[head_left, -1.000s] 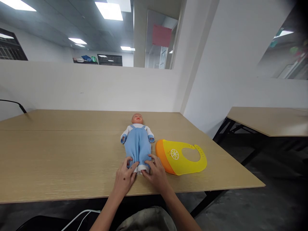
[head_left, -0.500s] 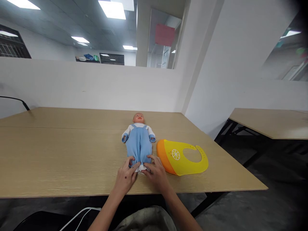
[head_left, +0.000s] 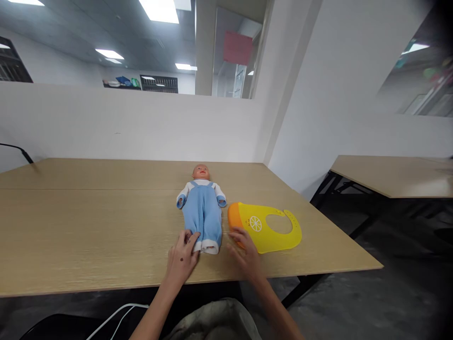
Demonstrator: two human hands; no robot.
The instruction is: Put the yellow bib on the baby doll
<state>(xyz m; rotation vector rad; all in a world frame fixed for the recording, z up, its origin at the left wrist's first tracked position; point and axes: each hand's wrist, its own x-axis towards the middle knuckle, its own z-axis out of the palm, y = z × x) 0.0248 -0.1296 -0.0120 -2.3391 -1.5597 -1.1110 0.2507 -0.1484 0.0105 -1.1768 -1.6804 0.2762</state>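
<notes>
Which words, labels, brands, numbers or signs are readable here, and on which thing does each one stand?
No readable text.
Yellow-and-orange bib: only a white citrus-slice print and a small face mark.
Doll's blue overalls: no lettering visible.
Pink sheet: too blurred to tell.

The forearms [head_left: 162, 303] are bare, the left grip [head_left: 181, 262] bears a dark spot [head_left: 181, 259]; clothing [head_left: 219, 321] looks perhaps grey-green.

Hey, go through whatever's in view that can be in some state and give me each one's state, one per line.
Doll: lying face up, dressed
Blue overalls: on the doll, straps up
Yellow bib: lying flat, neckband fastening unclear
Left hand: fingers on an overalls leg, grip unclear
Right hand: open, by the bib, contact unclear
Ceiling lights: on
</notes>
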